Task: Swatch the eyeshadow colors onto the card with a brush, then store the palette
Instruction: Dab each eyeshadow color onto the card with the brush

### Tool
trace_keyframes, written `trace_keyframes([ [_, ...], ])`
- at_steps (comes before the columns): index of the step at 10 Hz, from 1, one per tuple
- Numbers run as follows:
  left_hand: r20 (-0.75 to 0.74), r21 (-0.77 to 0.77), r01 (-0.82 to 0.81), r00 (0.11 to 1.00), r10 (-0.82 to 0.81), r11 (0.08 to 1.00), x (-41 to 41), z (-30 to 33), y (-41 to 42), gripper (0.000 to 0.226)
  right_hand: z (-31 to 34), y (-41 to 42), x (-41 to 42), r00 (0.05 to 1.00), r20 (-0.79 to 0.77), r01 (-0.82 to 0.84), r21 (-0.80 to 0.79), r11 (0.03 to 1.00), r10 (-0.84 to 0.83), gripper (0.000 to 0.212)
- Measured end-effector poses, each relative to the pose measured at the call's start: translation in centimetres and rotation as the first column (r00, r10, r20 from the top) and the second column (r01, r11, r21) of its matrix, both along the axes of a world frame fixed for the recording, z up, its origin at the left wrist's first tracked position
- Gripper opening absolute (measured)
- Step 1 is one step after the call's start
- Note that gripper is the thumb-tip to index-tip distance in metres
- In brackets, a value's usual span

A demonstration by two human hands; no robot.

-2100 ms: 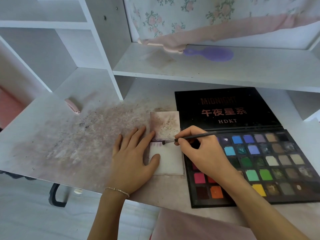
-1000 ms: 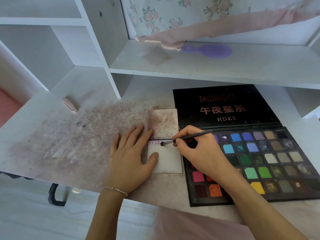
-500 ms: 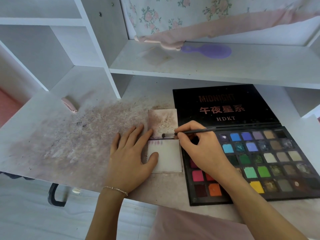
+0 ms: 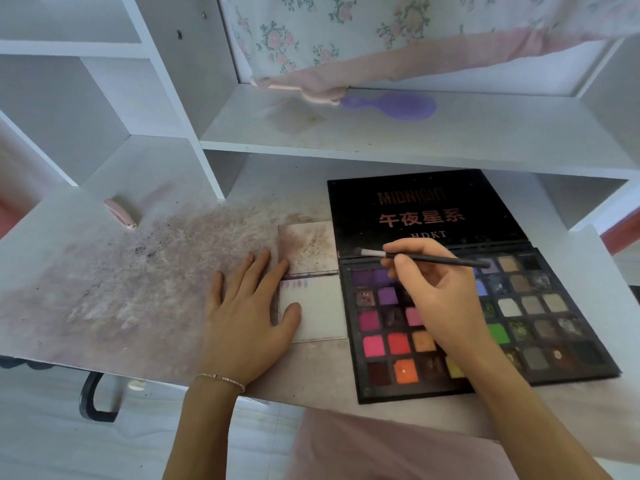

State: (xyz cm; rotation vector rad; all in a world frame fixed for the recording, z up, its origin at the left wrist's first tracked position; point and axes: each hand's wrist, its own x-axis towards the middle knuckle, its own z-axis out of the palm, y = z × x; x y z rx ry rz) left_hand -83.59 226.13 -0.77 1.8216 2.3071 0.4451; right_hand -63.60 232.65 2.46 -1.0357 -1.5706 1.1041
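Head view: we see the card (image 4: 318,313) lying on the table (image 4: 114,289) just left of the open palette (image 4: 519,306) — faint purple swatches along its upper edge. Our left hand (image 4: 249,320) lies flat, released, thumb on the card. Our right hand (image 4: 440,292) has its grip on the brush (image 4: 415,258), bristles over the palette's hinge. A purple hairbrush (image 4: 398,105) lies on the shelf (image 4: 450,140).

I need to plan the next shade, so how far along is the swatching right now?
Done: a short row of purple swatches along the card's top edge. In hand: the right hand holds the brush over the open palette, tip off the card; the left hand rests flat, thumb on the card. Left: most of the card is blank, many shades unswatched, palette not stored.
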Motion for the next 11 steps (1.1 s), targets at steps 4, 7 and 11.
trace_keyframes([
  [4, -0.005, 0.048, -0.006, 1.0, 0.007, 0.999, 0.6, -0.1, 0.0, 0.082, -1.2, 0.7, 7.9, 0.916, 0.145, 0.358, 0.132, 0.924, -0.375, 0.014],
  [7, -0.004, 0.038, 0.002, 1.0, -0.001, 0.999, 0.5, 0.1, 0.0, 0.082, -1.8, 0.8, 8.3, 0.894, 0.242, 0.348, 0.153, 0.925, -0.376, 0.019],
  [11, -0.005, 0.042, 0.001, 1.0, -0.001, 0.999, 0.4, 0.0, -0.1, 0.081, -1.9, 1.1, 8.2, 0.884, 0.293, 0.332, 0.155, 0.931, -0.364, 0.012],
])
